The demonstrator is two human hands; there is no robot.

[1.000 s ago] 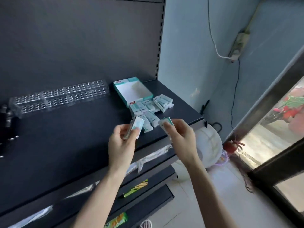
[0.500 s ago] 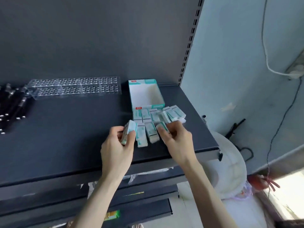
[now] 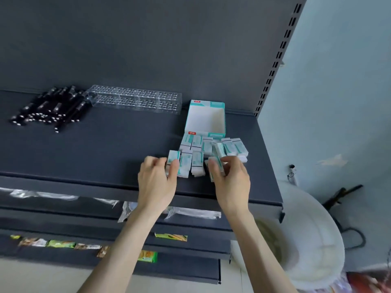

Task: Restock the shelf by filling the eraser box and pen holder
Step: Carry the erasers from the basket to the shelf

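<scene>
Fingers (image 3: 174,167) of left hand (image 3: 156,183) and right hand (image 3: 231,183) round 2 erasers (image 3: 174,155)

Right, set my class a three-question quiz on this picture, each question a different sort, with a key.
1. True or false: the eraser box holds no erasers.
2. Relative to the pen holder, the black pens lie: A) inside it; B) on the shelf to its left; C) behind it.
3. What do the left hand and right hand each grip?
Key: 1 true; 2 B; 3 an eraser.
</scene>
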